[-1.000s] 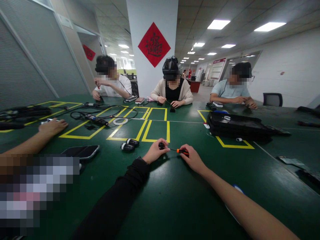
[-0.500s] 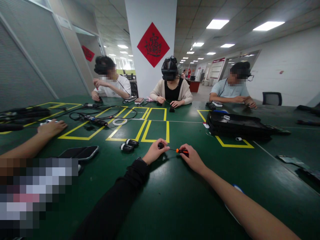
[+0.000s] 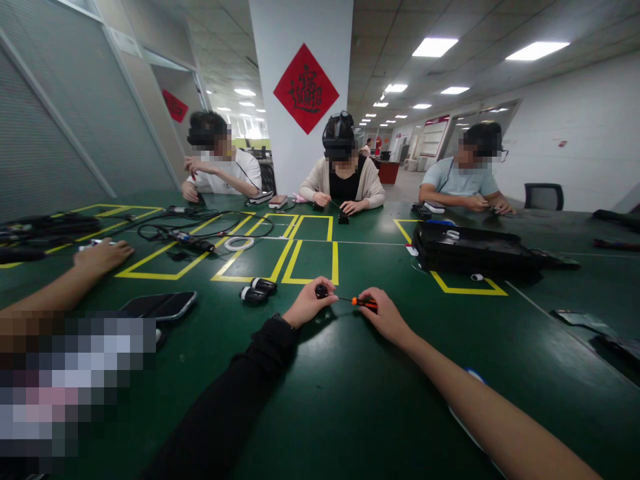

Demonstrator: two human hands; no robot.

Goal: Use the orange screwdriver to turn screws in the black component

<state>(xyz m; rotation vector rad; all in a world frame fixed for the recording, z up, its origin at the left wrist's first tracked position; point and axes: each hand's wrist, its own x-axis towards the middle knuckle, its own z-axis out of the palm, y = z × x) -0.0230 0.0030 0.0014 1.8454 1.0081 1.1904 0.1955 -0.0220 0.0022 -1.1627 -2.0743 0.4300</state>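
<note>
My left hand [image 3: 307,304] is closed around a small black round-ended part [image 3: 321,291], most of it hidden by the fingers. In my right hand [image 3: 387,315] is a screwdriver [image 3: 365,304] with an orange and black handle. Its thin shaft lies level and points left, with the tip at the left fingertips; whether it touches the black part I cannot tell. Two black cylindrical pieces with white bands [image 3: 259,291] lie on the green table [image 3: 320,400], left of my left hand.
A phone [image 3: 160,305] lies at left, near a co-worker's hand [image 3: 104,255]. Black cables [image 3: 200,233] and a white ring [image 3: 239,244] are beyond. Stacked black trays [image 3: 470,247] stand at right. Several people sit across the table, which bears yellow tape outlines [image 3: 336,263].
Both my hands and the screwdriver stay almost in place. The person across at the right has shifted their hands slightly.
</note>
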